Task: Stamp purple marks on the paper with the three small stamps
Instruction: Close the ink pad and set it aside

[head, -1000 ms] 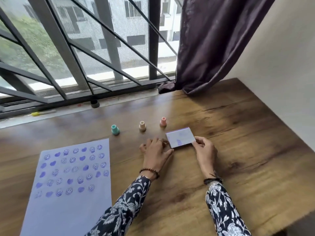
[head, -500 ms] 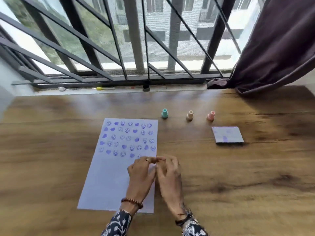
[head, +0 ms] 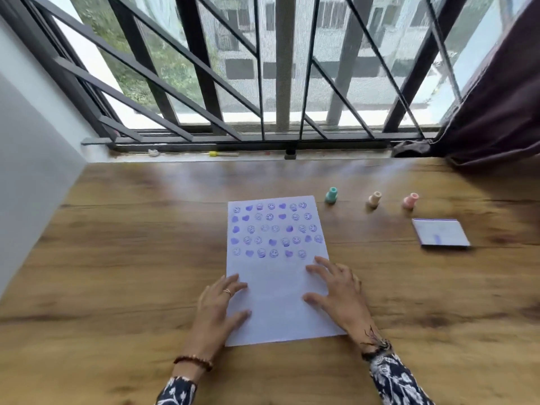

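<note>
Since half a second ago both hands have parted from the clasp over the sheet's right edge and now lie flat on the paper [head: 276, 276], one at each side. Left hand [head: 217, 309] rests on the left edge with fingers spread and empty, a ring on one finger; right hand [head: 339, 290] presses the right edge, fingers likewise splayed and holding nothing.

White and upright on the table [head: 117, 258], the paper lies straight in front of the person. Its upper half carries five rows of purple marks, smiley faces mixed with hearts; the lower half is blank.

Beyond its top right corner stand three stamps in a row, well apart from each other: teal stamp [head: 331, 195] just beside the corner, beige stamp [head: 374, 199] next, pink stamp [head: 410, 200] farthest right. Near the pink one lies the ink pad [head: 440, 232], closed or open I cannot tell, a purple smear on its top. Nothing lies between the hands and the stamps. Window bars [head: 204, 83] and a dark curtain [head: 502, 106] stand behind.
</note>
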Tool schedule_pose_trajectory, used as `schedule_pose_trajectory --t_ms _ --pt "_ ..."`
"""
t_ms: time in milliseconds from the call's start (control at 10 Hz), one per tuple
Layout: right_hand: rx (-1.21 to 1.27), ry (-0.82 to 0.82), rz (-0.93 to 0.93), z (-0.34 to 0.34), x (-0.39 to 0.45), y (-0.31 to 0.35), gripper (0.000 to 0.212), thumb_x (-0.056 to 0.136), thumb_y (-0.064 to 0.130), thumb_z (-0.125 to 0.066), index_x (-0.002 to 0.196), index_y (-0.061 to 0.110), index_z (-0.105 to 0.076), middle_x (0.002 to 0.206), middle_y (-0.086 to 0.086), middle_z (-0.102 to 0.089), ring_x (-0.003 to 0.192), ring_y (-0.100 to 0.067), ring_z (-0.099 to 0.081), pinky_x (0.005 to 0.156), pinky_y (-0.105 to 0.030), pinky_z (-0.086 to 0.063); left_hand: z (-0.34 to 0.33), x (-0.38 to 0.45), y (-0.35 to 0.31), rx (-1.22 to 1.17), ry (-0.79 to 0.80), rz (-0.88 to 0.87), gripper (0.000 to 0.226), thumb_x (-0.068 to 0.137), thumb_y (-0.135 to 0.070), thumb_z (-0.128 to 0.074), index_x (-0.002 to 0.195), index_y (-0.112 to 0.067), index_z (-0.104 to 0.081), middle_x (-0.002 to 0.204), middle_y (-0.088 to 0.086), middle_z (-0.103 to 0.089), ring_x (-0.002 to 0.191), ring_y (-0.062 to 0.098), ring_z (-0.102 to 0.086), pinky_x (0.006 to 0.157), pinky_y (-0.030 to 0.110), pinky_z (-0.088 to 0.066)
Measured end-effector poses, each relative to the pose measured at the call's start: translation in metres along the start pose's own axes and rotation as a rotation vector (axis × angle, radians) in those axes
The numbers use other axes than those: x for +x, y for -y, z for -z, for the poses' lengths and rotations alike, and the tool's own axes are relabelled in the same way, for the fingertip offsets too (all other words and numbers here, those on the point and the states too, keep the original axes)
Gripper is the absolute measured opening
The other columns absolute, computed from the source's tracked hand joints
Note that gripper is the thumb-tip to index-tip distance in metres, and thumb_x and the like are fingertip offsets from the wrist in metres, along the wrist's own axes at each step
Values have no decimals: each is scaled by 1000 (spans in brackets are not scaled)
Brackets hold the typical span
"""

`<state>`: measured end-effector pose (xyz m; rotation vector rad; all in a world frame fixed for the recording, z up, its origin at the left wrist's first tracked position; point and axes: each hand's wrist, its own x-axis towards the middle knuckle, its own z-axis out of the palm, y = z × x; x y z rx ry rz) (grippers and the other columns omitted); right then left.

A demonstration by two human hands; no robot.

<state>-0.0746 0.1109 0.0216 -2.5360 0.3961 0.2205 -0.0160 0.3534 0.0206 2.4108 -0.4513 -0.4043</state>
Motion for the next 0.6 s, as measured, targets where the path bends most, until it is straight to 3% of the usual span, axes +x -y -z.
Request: schedule_pose_trajectory --t_ms 500,600 --pt "66 -74 -123 -16 -18 16 49 77 36 -66 123 34 -49 149 14 -29 131 -14 -24 107 -33 -18 5 12 14 -19 80 -39 52 76 -27 -68 122 -36 -47 144 -14 -35 134 5 -26 109 34 -9" --pt "79 -119 -122 -14 -16 21 49 79 34 -66 125 31 -49 149 11 -31 132 -16 -24 110 -34 -20 6 13 13 -14 45 -52 53 76 -36 -66 124 -36 -44 143 -16 -36 133 3 -27 106 30 -7"
